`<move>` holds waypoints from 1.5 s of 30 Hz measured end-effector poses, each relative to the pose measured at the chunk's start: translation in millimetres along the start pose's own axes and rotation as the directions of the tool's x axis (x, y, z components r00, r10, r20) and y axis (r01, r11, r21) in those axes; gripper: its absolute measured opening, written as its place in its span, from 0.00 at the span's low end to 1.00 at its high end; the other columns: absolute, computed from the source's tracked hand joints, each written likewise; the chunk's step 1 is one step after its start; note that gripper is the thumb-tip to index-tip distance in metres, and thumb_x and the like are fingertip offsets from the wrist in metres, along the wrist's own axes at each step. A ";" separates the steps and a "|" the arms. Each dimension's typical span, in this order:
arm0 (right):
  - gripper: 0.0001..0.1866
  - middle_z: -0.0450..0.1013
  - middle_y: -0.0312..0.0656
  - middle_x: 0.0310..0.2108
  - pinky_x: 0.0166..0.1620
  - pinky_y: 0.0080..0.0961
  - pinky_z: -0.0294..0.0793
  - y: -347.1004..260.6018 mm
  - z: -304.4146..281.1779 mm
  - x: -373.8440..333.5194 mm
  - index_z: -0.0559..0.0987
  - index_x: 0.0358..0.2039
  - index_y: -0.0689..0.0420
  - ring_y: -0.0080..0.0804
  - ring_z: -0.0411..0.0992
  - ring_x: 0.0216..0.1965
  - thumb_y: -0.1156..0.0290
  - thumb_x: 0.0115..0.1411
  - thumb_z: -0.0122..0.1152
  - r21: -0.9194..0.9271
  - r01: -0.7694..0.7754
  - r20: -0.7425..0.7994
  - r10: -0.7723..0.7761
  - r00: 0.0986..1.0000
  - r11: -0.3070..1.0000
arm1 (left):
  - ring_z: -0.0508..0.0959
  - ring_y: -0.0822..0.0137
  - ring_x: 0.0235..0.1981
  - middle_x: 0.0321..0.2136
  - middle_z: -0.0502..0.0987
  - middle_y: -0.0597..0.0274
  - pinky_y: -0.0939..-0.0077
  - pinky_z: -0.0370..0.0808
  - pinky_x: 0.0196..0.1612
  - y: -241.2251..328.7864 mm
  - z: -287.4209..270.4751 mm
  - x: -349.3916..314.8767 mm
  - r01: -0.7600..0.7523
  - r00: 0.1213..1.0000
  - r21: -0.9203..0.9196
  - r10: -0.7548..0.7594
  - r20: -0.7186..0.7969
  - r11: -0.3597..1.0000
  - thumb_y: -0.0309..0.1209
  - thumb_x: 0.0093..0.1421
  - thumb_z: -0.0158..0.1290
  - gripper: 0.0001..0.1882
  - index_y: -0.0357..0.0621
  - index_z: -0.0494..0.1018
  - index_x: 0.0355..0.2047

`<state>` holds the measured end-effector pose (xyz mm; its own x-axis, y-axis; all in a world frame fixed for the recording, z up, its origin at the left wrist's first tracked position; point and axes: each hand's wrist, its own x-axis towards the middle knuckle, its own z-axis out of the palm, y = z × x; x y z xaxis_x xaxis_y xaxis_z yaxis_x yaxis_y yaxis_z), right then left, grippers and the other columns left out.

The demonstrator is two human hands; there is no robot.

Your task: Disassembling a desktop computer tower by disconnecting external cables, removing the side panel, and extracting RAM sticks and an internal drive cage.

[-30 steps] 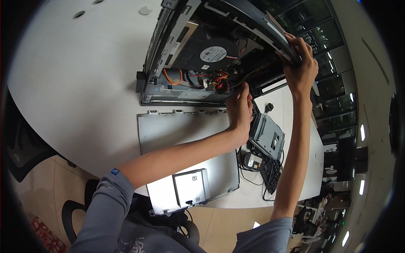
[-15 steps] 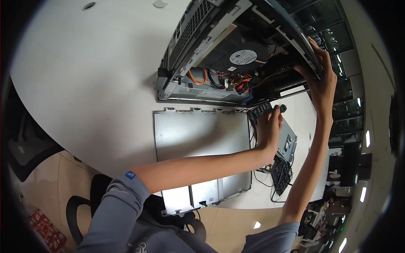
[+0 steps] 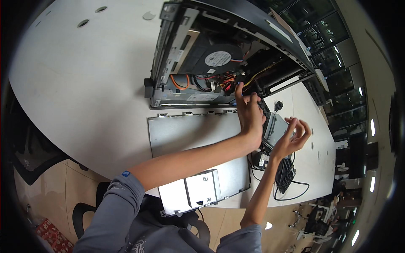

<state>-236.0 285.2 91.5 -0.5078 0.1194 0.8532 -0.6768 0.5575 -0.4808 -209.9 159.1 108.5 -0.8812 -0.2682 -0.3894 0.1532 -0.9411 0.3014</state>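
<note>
Nearest me, at the table's near edge, lies the grey side panel [image 3: 192, 139], flat, with a small metal drive cage [image 3: 196, 190] resting on its near end. Just right of it a black keyboard [image 3: 285, 173] and its cable trail off toward the edge of the white table [image 3: 76, 84].

My right hand [image 3: 292, 139] hovers with fingers loosely curled, half open, over a silvery box-shaped drive [image 3: 275, 128] that sits on the table just right of the panel — whether my fingertips touch it I cannot tell. The drive looks like thin sheet metal: stiff, light for its bulk, sharp along the edges, so I'd judge it best held by its two long sides, clear of any connectors.

My left hand [image 3: 249, 116] is raised, fingers spread and holding nothing, at the open mouth of the computer case [image 3: 219, 55] beyond. The case stands tilted on the far half of the table, black-framed, showing a round fan [image 3: 217, 58] and a tangle of orange, red and yellow cables [image 3: 211, 81] — soft, snag-prone things.
</note>
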 end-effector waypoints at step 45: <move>0.10 0.79 0.36 0.25 0.48 0.28 0.60 24.7 -19.0 -19.9 0.75 0.41 0.58 0.29 0.73 0.34 0.76 0.58 0.62 -0.321 0.139 0.191 -0.080 0.978 0.937 | 0.58 0.79 0.14 0.24 0.65 0.67 0.80 0.57 0.18 -6.0 -1.3 -25.0 -0.022 0.983 0.146 -0.005 0.181 0.989 0.27 0.61 0.48 0.13 0.45 0.61 0.46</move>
<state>-232.4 312.2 66.4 -0.5445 -0.0845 0.8345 -0.5334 0.8026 -0.2668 -188.2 171.2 115.3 -0.9484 -0.2220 -0.2265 0.1058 -0.8947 0.4339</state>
